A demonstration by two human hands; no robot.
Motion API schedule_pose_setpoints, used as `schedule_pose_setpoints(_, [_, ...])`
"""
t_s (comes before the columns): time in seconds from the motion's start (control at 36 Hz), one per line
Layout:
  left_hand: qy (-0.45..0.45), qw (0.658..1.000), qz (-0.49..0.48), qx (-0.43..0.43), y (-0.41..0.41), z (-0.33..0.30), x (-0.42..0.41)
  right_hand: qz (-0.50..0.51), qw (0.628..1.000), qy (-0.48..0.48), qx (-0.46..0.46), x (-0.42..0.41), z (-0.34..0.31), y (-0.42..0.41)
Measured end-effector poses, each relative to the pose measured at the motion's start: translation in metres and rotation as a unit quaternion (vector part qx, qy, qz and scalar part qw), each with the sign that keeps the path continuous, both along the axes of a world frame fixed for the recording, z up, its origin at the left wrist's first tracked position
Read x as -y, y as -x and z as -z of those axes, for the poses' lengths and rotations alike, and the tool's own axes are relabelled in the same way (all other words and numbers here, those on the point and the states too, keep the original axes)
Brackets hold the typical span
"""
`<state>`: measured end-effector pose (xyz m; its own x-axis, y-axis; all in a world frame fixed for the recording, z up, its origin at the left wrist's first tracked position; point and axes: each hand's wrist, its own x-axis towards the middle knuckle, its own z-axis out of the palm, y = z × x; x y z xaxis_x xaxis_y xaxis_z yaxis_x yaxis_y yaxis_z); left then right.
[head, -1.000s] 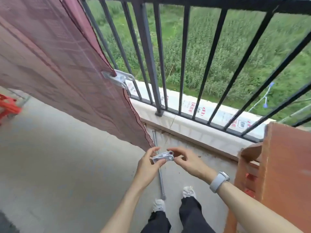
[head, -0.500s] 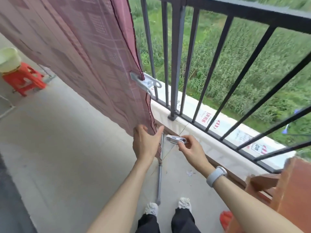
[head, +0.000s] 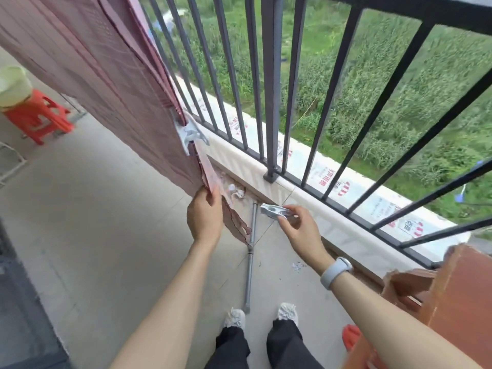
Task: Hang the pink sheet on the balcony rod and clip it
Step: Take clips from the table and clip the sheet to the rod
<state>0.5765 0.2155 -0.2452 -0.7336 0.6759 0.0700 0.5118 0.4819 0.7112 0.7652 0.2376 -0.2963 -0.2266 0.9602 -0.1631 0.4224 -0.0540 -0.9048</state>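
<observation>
The pink sheet (head: 101,83) hangs from above at the left, its side edge running down next to the railing. A white clip (head: 190,135) is fastened on that edge at mid height. My left hand (head: 205,215) grips the sheet's lower corner, with the edge gathered between thumb and fingers. My right hand (head: 296,229) pinches a second white clip (head: 273,210) just right of that corner, a short gap away from the cloth. The rod that carries the sheet is out of view above.
A black metal railing (head: 271,102) on a tiled ledge runs along the right, with green field beyond. A grey metal pole (head: 250,258) lies on the floor by my feet. An orange stool (head: 37,118) with a pale bucket (head: 13,86) stands at the left. A brown wooden piece (head: 452,299) stands at the right.
One second ago both hands held the clip low in front of me. My left hand has since let it go and taken the sheet's lower corner. My right hand keeps the clip and has moved up beside the cloth.
</observation>
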Motion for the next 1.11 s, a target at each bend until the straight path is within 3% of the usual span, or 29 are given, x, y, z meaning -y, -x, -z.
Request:
schedule_pose_setpoints(0.25, [0.083, 0.993, 0.083, 0.024, 0.008, -0.018, -0.003, -0.022, 0.997, -0.067, 0.007, 0.018, -0.005, 0.04])
schedule_pose_setpoints(0.44, [0.112, 0.987, 0.116, -0.01, 0.014, -0.033, -0.003, 0.012, 0.993, -0.121, 0.009, 0.016, -0.004, 0.065])
schedule_pose_setpoints(0.69, [0.111, 0.982, 0.152, 0.0, 0.015, -0.041, -0.004, 0.03, 0.991, -0.124, 0.041, 0.002, -0.007, 0.1])
schedule_pose_setpoints(0.92, [0.093, 0.978, 0.184, 0.04, 0.016, -0.027, 0.007, -0.062, 0.993, -0.091, 0.031, 0.017, 0.008, 0.086])
schedule_pose_setpoints(1.03, [0.074, 0.983, 0.159, -0.052, 0.005, 0.004, 0.034, -0.032, 0.992, -0.092, 0.08, 0.039, 0.024, 0.054])
schedule_pose_setpoints(1.11, [0.125, 0.957, 0.239, -0.112, -0.015, 0.034, 0.061, 0.02, 0.99, -0.069, 0.12, 0.064, 0.039, 0.019])
